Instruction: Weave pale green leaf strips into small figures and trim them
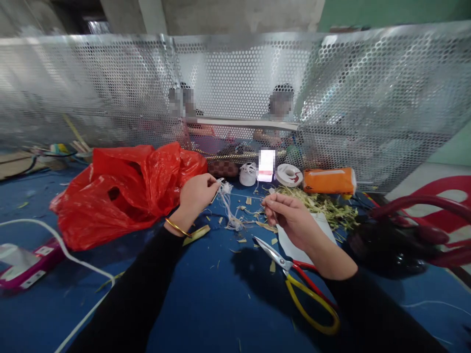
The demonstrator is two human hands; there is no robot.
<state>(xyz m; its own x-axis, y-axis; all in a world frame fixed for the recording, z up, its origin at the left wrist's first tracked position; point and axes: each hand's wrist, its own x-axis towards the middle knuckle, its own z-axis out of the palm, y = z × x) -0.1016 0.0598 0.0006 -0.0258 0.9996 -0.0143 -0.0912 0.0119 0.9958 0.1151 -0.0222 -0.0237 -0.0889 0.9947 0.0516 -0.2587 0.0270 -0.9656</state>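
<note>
My left hand [196,196], with a gold bangle at the wrist, is closed in a pinch on a tangled bundle of white thread [228,203]. Its loose ends hang down to the blue table. From the bundle a thin strand runs across to my right hand [289,218], whose thumb and fingers are pinched together around its end. Below the right hand lie scissors [285,264] with one red and one yellow handle, blades slightly apart. A white sheet [294,245] is partly hidden under the right forearm.
A crumpled red plastic bag [128,196] spreads at left, near a purple power strip [40,262] with a white cable. Dried plant stalks [324,206], an orange packet [329,180], a ribbon spool [289,175] and a lit phone [266,164] stand before a perforated screen [235,63]. A dark bag [390,245] sits at right.
</note>
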